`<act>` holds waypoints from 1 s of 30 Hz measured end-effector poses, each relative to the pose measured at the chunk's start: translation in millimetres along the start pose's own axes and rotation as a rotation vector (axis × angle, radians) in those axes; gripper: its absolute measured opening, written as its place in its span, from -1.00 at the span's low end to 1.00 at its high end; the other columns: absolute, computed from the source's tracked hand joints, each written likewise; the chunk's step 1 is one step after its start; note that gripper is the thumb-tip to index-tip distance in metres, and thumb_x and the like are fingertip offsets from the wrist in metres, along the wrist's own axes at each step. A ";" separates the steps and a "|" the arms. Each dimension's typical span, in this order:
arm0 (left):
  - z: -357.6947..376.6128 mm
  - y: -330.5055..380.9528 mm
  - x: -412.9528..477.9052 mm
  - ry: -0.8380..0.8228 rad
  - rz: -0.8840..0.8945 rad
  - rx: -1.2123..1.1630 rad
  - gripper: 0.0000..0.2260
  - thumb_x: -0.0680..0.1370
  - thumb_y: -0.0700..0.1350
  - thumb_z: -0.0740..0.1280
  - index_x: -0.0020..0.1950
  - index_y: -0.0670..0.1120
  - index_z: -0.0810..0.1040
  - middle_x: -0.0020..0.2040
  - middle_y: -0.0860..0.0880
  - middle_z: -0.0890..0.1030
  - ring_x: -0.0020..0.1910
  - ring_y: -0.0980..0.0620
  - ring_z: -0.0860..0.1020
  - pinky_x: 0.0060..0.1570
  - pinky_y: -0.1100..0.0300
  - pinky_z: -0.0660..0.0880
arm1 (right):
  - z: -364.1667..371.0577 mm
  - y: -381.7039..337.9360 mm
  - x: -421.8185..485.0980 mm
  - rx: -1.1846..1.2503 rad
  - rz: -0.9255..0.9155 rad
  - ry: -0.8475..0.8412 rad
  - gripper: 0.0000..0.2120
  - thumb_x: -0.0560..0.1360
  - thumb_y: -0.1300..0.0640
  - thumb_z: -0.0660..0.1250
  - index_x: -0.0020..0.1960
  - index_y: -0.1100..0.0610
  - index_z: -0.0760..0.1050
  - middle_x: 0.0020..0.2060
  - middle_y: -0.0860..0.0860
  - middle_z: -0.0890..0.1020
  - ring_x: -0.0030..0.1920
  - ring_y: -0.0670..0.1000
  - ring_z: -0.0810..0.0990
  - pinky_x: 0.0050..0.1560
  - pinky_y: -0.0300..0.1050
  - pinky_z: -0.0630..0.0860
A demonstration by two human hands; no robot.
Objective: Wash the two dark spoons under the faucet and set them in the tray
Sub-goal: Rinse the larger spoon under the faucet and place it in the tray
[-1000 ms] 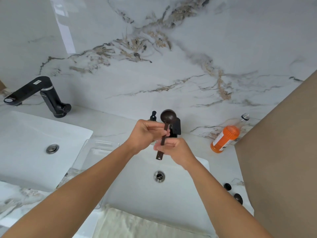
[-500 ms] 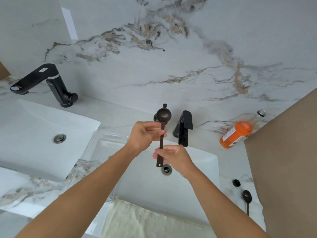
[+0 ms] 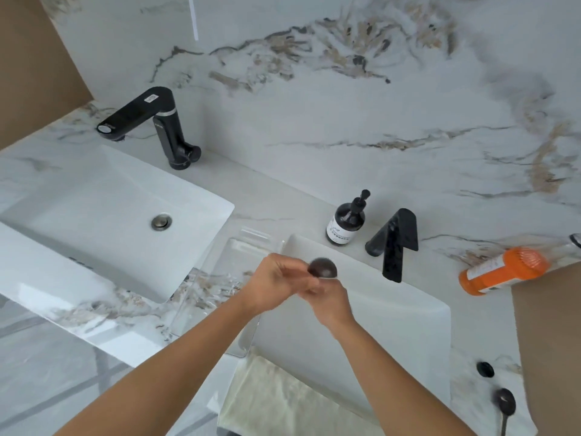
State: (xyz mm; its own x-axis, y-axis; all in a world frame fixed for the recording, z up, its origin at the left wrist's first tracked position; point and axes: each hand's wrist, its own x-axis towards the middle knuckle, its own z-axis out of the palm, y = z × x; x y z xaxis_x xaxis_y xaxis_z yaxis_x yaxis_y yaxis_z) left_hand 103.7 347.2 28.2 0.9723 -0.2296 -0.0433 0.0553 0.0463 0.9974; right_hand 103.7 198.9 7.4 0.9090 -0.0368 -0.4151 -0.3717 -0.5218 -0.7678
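Right now the spoon (image 3: pixel 323 268) sits between my two hands over the near-left part of the basin (image 3: pixel 408 313), its round dark bowl poking up just above my knuckles while the handle is hidden inside the grip. My left hand (image 3: pixel 276 286) is curled closed around it, and my right hand (image 3: pixel 330 302) is closed against it from the other side; the blur keeps me from telling which fingers actually pinch. The tray (image 3: pixel 220 278), clear plastic, lies just to the left of my left hand, and the faucet (image 3: pixel 394 243) stands off to the upper right of my right hand, with no water that I can make out. I'd judge the spoon ready to set down, so I should pass it to the left hand alone and lower it flat, not drop it. The second spoon (image 3: pixel 504 404) waits on the counter well to the right of my right arm.
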 end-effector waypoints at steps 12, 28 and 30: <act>-24.9 -3.2 -7.2 -0.027 0.739 0.688 -0.92 0.44 -0.26 0.52 -0.10 -0.13 0.78 -0.04 -0.07 0.75 -0.02 -0.14 0.68 0.00 0.02 0.59 | -4.4 -37.5 28.3 0.117 -0.481 0.068 -0.73 0.49 0.47 0.33 0.12 0.29 0.65 0.25 0.15 0.62 0.24 0.06 0.62 0.27 0.02 0.53; -87.7 4.4 22.9 0.337 -0.124 0.280 -0.97 0.44 -0.16 0.53 -0.17 -0.03 0.75 -0.27 0.01 0.73 -0.29 0.07 0.69 -0.28 0.23 0.59 | 65.1 -48.6 7.9 0.019 -0.099 -0.240 -0.88 0.40 0.13 0.51 -0.30 0.07 0.66 -0.49 0.06 0.67 -0.47 -0.04 0.61 -0.30 -0.15 0.62; -100.8 -2.5 25.9 0.299 -0.288 0.327 -0.95 0.45 -0.13 0.53 -0.19 0.02 0.73 -0.28 0.01 0.73 -0.34 0.06 0.67 -0.29 0.20 0.61 | 78.0 -53.4 4.2 0.040 0.005 -0.308 -0.91 0.43 0.16 0.51 -0.21 0.16 0.64 -0.44 0.11 0.68 -0.45 0.00 0.65 -0.34 -0.17 0.61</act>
State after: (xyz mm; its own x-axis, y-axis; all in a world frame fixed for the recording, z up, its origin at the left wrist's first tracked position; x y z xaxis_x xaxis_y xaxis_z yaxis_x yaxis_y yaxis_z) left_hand 151.7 439.2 18.8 0.9532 0.1012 -0.2848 0.3022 -0.2944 0.9067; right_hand 112.7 293.1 8.6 0.8094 0.2239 -0.5429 -0.3888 -0.4884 -0.7812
